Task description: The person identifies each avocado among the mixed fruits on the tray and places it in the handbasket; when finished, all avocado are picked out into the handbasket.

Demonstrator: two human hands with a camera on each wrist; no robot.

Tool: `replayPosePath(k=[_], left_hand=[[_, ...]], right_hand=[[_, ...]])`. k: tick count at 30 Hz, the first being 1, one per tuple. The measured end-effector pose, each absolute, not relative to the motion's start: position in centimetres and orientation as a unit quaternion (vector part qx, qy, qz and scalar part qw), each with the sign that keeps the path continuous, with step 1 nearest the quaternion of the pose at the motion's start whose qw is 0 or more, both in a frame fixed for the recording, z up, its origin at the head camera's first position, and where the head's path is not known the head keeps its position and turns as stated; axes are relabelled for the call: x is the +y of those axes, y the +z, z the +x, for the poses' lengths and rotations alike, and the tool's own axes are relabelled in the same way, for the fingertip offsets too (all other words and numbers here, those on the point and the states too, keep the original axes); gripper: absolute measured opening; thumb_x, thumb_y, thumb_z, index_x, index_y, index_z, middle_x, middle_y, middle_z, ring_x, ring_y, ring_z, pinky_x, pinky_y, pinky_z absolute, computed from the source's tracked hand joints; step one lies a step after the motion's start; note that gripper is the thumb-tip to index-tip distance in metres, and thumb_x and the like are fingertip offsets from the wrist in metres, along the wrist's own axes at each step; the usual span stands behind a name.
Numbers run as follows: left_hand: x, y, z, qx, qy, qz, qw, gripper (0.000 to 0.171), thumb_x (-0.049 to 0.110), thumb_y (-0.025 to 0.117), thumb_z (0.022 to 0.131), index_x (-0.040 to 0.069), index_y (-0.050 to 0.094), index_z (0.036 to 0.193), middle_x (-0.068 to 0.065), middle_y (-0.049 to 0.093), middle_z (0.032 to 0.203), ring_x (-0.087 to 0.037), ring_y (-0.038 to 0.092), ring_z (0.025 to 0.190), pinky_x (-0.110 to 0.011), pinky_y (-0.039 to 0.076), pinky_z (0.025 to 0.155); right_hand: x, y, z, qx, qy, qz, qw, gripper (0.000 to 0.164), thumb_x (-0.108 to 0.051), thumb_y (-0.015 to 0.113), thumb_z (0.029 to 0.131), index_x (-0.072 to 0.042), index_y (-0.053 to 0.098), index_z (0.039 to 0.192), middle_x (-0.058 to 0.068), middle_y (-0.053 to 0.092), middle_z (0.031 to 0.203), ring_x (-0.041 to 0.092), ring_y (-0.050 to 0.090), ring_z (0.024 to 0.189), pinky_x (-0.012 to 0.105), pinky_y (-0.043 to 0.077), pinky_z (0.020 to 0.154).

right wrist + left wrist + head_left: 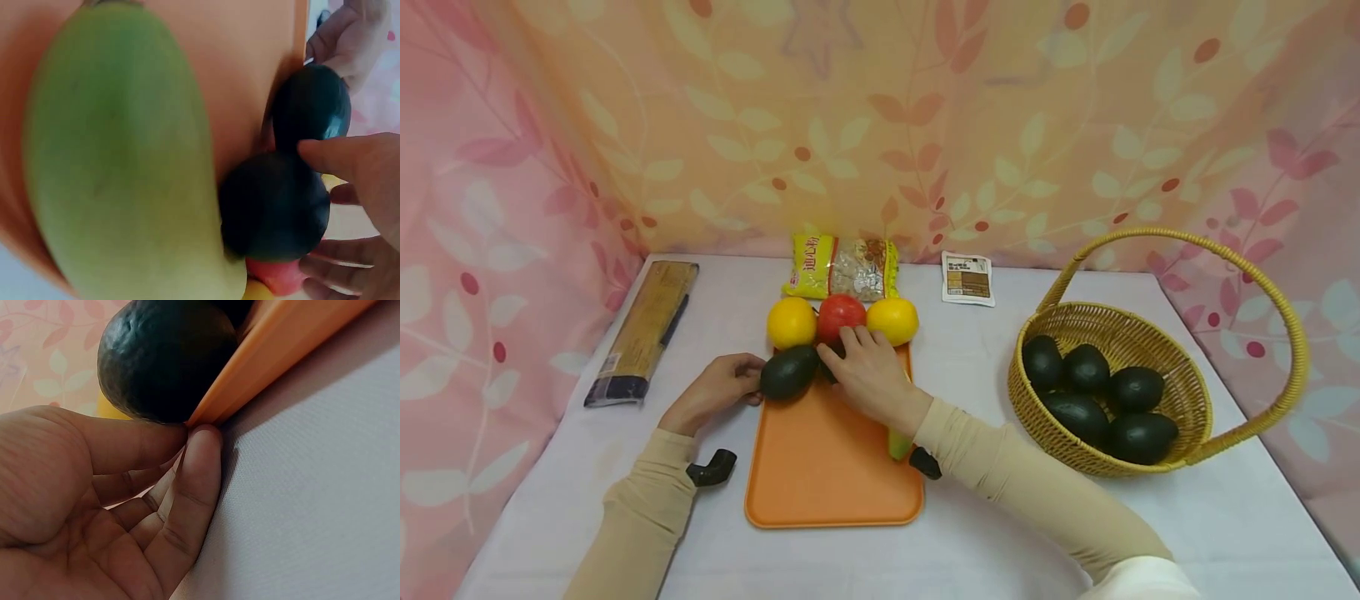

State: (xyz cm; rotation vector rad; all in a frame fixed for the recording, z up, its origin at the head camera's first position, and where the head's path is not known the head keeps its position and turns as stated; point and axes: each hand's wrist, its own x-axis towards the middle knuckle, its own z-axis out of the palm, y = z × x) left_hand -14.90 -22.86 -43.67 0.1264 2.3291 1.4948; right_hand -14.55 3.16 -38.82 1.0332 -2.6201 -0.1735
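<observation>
My left hand (pixel 718 387) pinches the left rim of an orange tray (pixel 831 487) between thumb and finger, as the left wrist view shows. Just beside it, a dark avocado (pixel 788 373) lies at the tray's left edge. My right hand (pixel 880 387) holds a second dark avocado (pixel 275 206), thumb on one side and fingers round the other; the head view mostly hides this one. Under the right forearm lies a large green mango (pixel 125 150). Along the tray's far end sit a red fruit (pixel 841 315), a yellow fruit (pixel 792 323) and another yellow fruit (pixel 892 321).
To the right stands a tall-handled wicker basket (pixel 1202 417) with several avocados (pixel 1078 417) inside. Behind the tray lies a yellow food packet (pixel 842 267), with a small white-and-brown packet (pixel 967 279) further right. A long brown packet (pixel 643 333) lies at the left.
</observation>
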Motion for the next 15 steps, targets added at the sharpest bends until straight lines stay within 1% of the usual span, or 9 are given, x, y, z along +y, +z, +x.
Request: replayPosePath(k=[3, 6, 8, 12, 15], left_hand=[[-22.9, -43.6, -14.9, 0.828, 0.528, 0.041, 0.185, 0.033, 0.005, 0.052, 0.096, -0.013, 0.053, 0.124, -0.016, 0.066, 0.097, -0.01, 0.061, 0.075, -0.022, 0.055, 0.068], [-22.8, -43.6, -14.9, 0.828, 0.527, 0.043, 0.184, 0.033, 0.005, 0.053, 0.097, -0.013, 0.053, 0.124, -0.015, 0.066, 0.096, -0.01, 0.061, 0.075, -0.022, 0.055, 0.068], [-22.8, -43.6, -14.9, 0.828, 0.528, 0.044, 0.183, 0.033, 0.005, 0.053, 0.096, -0.013, 0.054, 0.123, -0.015, 0.066, 0.096, -0.01, 0.061, 0.075, -0.023, 0.056, 0.068], [-22.9, -43.6, -14.9, 0.827, 0.53, 0.045, 0.181, 0.032, 0.005, 0.052, 0.097, -0.013, 0.054, 0.123, -0.015, 0.066, 0.095, -0.01, 0.061, 0.075, -0.023, 0.056, 0.068], [-22.9, -43.6, -14.9, 0.828, 0.528, 0.048, 0.181, 0.032, 0.005, 0.052, 0.097, -0.014, 0.053, 0.123, -0.015, 0.066, 0.096, -0.01, 0.061, 0.075, -0.023, 0.055, 0.068]], right_hand=[[3.1, -39.2, -14.3, -0.915, -0.076, 0.361, 0.165, 0.041, -0.037, 0.068, 0.089, -0.023, 0.062, 0.128, 0.011, 0.063, 0.108, 0.027, 0.058, 0.094, 0.033, 0.049, 0.077], [3.1, -39.6, -14.1, -0.911, -0.091, 0.363, 0.17, 0.033, -0.033, 0.064, 0.094, -0.024, 0.063, 0.125, 0.01, 0.062, 0.103, 0.026, 0.057, 0.089, 0.032, 0.047, 0.072], [3.1, -39.8, -13.9, -0.909, -0.092, 0.367, 0.175, 0.029, -0.031, 0.063, 0.094, -0.024, 0.063, 0.122, 0.009, 0.062, 0.101, 0.025, 0.056, 0.087, 0.032, 0.046, 0.071], [3.1, -39.8, -13.6, -0.904, -0.089, 0.38, 0.172, 0.025, -0.027, 0.064, 0.094, -0.023, 0.063, 0.119, 0.008, 0.062, 0.099, 0.024, 0.056, 0.085, 0.031, 0.047, 0.07], [3.2, -39.5, -13.4, -0.905, -0.087, 0.386, 0.158, 0.028, -0.029, 0.065, 0.093, -0.023, 0.063, 0.121, 0.007, 0.063, 0.099, 0.024, 0.058, 0.086, 0.03, 0.048, 0.071]])
